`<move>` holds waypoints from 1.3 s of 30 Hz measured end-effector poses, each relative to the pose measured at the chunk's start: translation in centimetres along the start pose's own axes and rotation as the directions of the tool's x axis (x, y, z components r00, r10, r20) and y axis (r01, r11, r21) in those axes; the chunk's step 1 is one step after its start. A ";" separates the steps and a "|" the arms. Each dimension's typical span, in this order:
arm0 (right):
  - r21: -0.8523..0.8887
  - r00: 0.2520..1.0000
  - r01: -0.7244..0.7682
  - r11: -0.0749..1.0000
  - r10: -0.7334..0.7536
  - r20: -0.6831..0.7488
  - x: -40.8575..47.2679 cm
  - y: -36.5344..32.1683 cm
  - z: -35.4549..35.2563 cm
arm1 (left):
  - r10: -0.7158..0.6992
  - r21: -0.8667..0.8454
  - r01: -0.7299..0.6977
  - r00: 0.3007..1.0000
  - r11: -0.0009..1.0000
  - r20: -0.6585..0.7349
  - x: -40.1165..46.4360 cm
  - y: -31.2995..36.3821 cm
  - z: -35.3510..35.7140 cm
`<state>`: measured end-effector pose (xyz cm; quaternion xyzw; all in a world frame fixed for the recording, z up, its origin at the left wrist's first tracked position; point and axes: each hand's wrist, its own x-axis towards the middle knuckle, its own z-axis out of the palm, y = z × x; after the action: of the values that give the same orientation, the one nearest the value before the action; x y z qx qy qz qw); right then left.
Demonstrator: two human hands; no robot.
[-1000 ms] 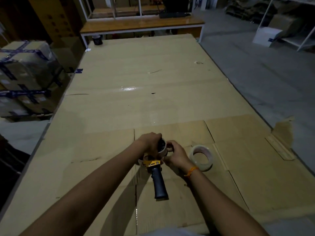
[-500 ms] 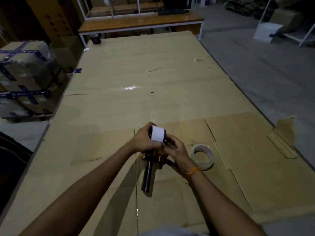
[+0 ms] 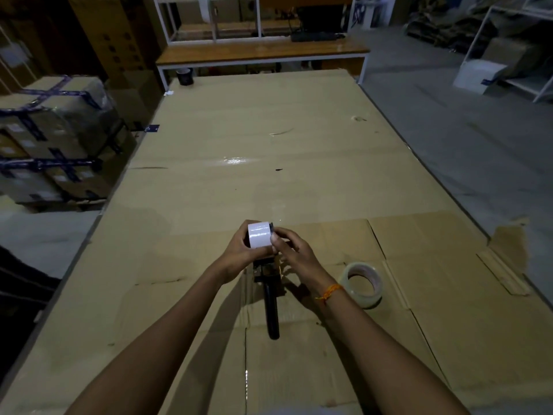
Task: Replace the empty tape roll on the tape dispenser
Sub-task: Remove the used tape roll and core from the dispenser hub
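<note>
1. Tape dispenser (image 3: 270, 298) stands over the cardboard table (image 3: 254, 163), its black handle now pointing straight back at the person.
2. Left hand (image 3: 239, 253) wraps the white empty roll (image 3: 259, 238), lifted higher than before.
3. Right hand (image 3: 291, 250) fingers press its side.
4. New tape roll (image 3: 362, 284) lies right of the dispenser, unmoved.

Both hands crowd the tape dispenser (image 3: 270, 295) near the front of the cardboard-covered table (image 3: 239, 145). Just right of it lies a tape roll (image 3: 361, 284), the only nearby obstacle. Open table stretches left and far ahead to a small dark cup (image 3: 184, 76).
</note>
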<state>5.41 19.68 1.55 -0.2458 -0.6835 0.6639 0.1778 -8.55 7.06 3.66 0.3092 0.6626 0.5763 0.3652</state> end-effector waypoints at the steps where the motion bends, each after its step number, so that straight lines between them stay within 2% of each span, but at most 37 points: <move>1: -0.005 1.000 0.004 1.000 -0.003 0.010 0.2 -0.1 0.0 | 0.001 -0.002 -0.001 1.000 1.000 0.006 0.0 0.0 -0.2; 7: 0.030 1.000 0.006 1.000 -0.007 0.027 1.3 -0.8 -1.4 | 0.027 0.086 -0.031 0.999 0.996 0.047 0.2 0.4 -0.9; 11: -0.072 0.988 0.115 0.991 -0.107 0.114 2.3 -1.4 -2.4 | 0.031 0.122 -0.042 0.995 0.992 0.090 0.5 1.1 -1.3; 20: -0.219 0.967 0.178 0.959 -0.129 0.221 3.7 -1.7 -4.4 | 0.063 0.207 -0.086 0.991 0.974 0.117 1.1 1.7 -0.5; 31: -0.134 0.959 0.131 0.982 -0.092 0.267 4.5 -1.5 -4.9 | 0.105 0.319 -0.118 0.993 0.941 0.056 1.3 1.7 0.1; 39: -0.095 0.946 0.126 0.988 -0.091 0.311 5.2 -0.8 -5.8 | 0.113 0.405 -0.128 0.992 0.905 0.061 1.2 2.2 0.2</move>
<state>4.41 27.36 2.21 -0.1116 -0.7518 0.6433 0.0919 -9.11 8.49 5.71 0.4292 0.7411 0.4410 0.2683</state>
